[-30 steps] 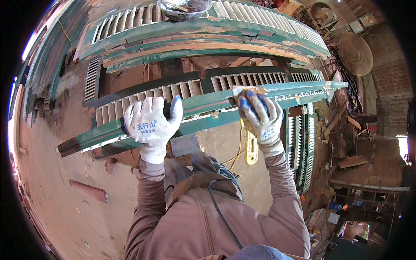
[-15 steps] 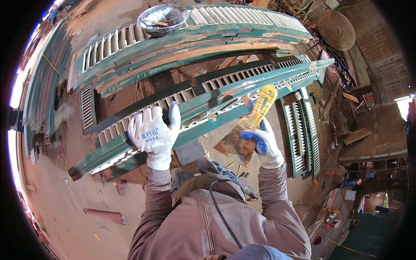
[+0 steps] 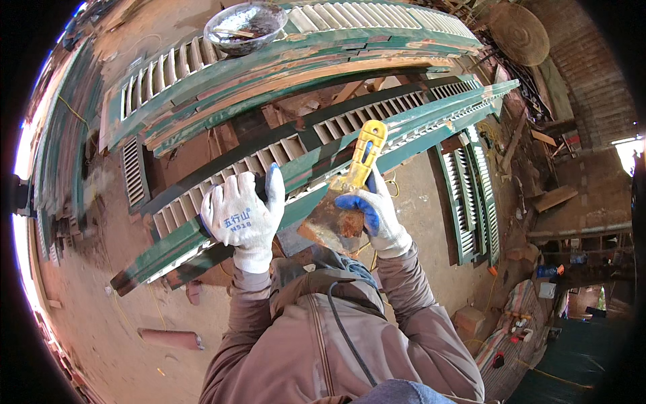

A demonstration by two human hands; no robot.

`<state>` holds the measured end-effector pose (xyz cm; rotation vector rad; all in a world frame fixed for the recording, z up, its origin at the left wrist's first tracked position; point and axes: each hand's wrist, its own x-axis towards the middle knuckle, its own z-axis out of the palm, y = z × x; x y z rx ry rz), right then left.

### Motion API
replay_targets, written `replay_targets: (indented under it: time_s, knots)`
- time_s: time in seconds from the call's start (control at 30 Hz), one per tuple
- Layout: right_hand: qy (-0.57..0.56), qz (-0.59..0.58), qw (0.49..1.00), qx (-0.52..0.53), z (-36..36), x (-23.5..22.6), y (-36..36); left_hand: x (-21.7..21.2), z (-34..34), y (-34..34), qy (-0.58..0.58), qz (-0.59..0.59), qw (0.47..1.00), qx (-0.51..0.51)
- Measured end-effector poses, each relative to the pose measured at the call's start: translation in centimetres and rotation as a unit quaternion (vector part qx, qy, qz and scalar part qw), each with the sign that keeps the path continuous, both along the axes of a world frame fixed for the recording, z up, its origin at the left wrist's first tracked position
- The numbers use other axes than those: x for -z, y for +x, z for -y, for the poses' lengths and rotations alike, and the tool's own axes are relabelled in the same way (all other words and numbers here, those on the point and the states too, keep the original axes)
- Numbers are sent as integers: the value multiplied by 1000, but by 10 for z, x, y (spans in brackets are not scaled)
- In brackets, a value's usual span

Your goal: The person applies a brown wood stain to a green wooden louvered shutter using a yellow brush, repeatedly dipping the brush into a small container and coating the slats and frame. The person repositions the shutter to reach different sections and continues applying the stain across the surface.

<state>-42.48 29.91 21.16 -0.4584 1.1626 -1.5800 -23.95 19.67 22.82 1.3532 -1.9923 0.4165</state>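
My left hand [image 3: 243,214], in a white glove with blue palm coating, is closed over the near edge of a green louvered shutter [image 3: 165,248] standing on its edge. Its thumb points up and away along the frame. In my right hand [image 3: 382,217], gloved alike, is a putty knife [image 3: 368,153] with a yellow handle and a wide, stained blade. The fingers grip it near the blade, whose broad end is turned toward me, and the handle points away. Brown filler sits on the blade beside my fingers. The knife is held in front of the shutter's near side.
Beyond lies a stack of green shutters [image 3: 269,101], with a metal bowl [image 3: 245,47] holding dark material and a stick on top. More louvered shutters [image 3: 464,202] stand at the right. A reddish-brown piece [image 3: 169,339] lies on the floor at left. A straw hat [image 3: 517,35] hangs far right.
My right hand has moved left with the putty knife, bringing it closer to my left hand. The left hand stays on the shutter; the whole view has shifted slightly.
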Motion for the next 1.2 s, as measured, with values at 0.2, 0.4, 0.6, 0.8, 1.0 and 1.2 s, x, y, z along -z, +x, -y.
replay_targets:
  time_s: [0.2,0.4,0.6,0.8,1.0,1.2]
  knots:
    - [-2,-58,998,-32,-16,-20,0,2,3,3,10,3,1000,6]
    - [19,-93,995,37,-17,-15,-51,-2,2,1,0,-6,1000,16]
    - [32,-95,995,-1,-2,-9,-59,2,2,2,0,-7,1000,7]
    - [49,-68,996,-26,4,-28,-39,-3,2,1,17,-3,1000,2]
    - [54,-51,995,-62,13,-37,7,-2,5,0,20,-1,1000,0]
    - [27,-18,995,-91,-1,-34,19,9,7,2,-5,11,1000,-4]
